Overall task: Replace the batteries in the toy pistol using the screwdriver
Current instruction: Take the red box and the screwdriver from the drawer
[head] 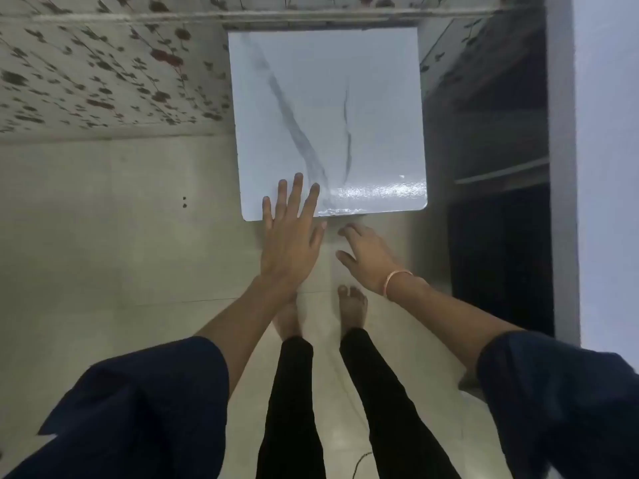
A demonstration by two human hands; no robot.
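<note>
while the person stands at the near edge of the white marble-look surface point(328, 98), the left hand point(290, 236) is held out flat over its near left corner, fingers straight and spread, nothing gripped. the fingertips are seen over the surface and the palm over the floor point(121, 236) just past the edge. whether the surface is actually touched can't be told tbh.

the right hand point(366, 257) is held just off the near edge, right of the left hand and close to it. its fingers are loosely curled and relaxed, and nothing is held. a thin pinkish bangle point(397, 281) is worn at that wrist.

where the toy pistol and the screwdriver are can't be told from this view. only grey veins and a bit of glare near the near right corner are seen on the surface.

dark blue sleeves point(138, 409) are worn down to about the elbows. black trousers point(290, 409) and two bare feet point(352, 309) are seen on the pale tiled floor below the hands. a wall point(103, 63) with a leafy print is seen left of the surface. a dark shelf unit point(501, 254) is stood along its right edge.
</note>
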